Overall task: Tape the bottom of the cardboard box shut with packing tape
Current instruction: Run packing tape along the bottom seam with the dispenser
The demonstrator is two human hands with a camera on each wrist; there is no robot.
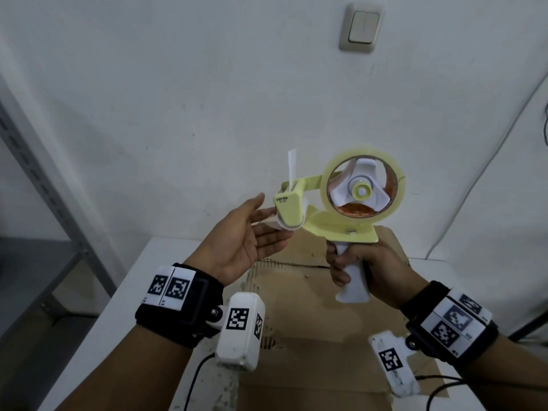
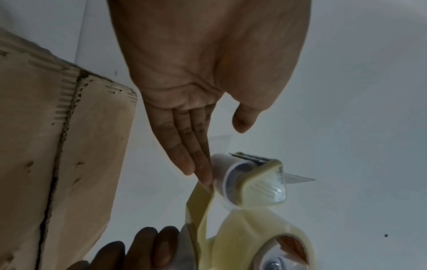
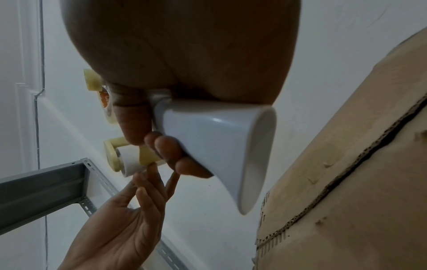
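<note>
My right hand point(image 1: 353, 269) grips the white handle point(image 3: 215, 146) of a yellow tape dispenser point(image 1: 335, 223) and holds it upright in the air above the cardboard box point(image 1: 311, 307). A roll of clear packing tape point(image 1: 366, 188) sits on the dispenser. My left hand point(image 1: 268, 222) is palm up with straight fingers point(image 2: 198, 160), whose tips touch the white roller point(image 2: 228, 173) at the dispenser's front, where a strip of tape point(image 2: 198, 206) runs from the roll. The box lies on the table with its flaps closed, and a bare seam point(image 3: 369, 149) shows between them.
The box rests on a white table point(image 1: 133, 292) against a white wall. A grey metal shelf frame point(image 1: 44, 188) stands to the left. A light switch point(image 1: 360, 28) is on the wall above. Black cables point(image 1: 444, 384) trail from the wrist cameras over the box.
</note>
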